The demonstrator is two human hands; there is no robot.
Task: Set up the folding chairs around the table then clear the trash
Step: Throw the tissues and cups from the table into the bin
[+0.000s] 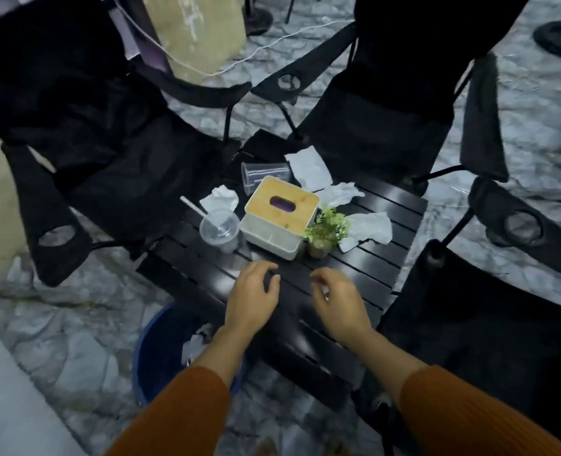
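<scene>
Three black folding chairs stand unfolded around a low black slatted table (206, 268): one at the left (108, 153), one at the back (388, 103), one at the right (490, 307). Trash lies on the table: a lidded plastic cup with a straw (219, 230), an empty clear cup on its side (262, 176), and several crumpled white tissues (308, 169) (368, 230) (220, 199). My left hand (254, 296) and my right hand (338, 301) hover over the table's near part, fingers curled and apart, holding nothing.
A white tissue box with a wooden lid (280, 213) and a small potted plant (325, 232) stand mid-table. A blue bin (160, 350) with some trash sits on the stone floor below my left arm. A white cable (272, 44) runs across the floor behind.
</scene>
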